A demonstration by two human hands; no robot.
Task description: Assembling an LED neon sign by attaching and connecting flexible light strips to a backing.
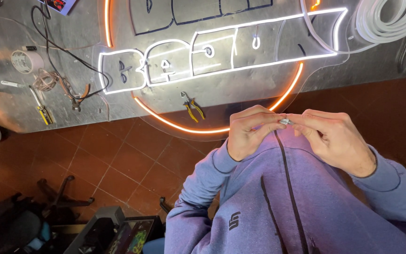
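**Inspector:** Status of the neon sign (pixel 222 51) on the metal workbench (pixel 15 108)?

**Assistant:** White lettering strips and the orange ring are seated and lit. I judge the bulk of it fitted; a coil of white tubing (pixel 388 19) lies unused at the far end.

**Inspector:** Tools?

**Assistant:** Yellow-handled pliers (pixel 191 107) lie on the panel, untouched.

**Inspector:** The hands?

**Assistant:** Left hand (pixel 250 131) and right hand (pixel 330 136) meet at chest height, fingertips pinched together on a small silvery piece (pixel 285 121), with a dark wire (pixel 285 160) hanging below. That piece is not yet on the sign.
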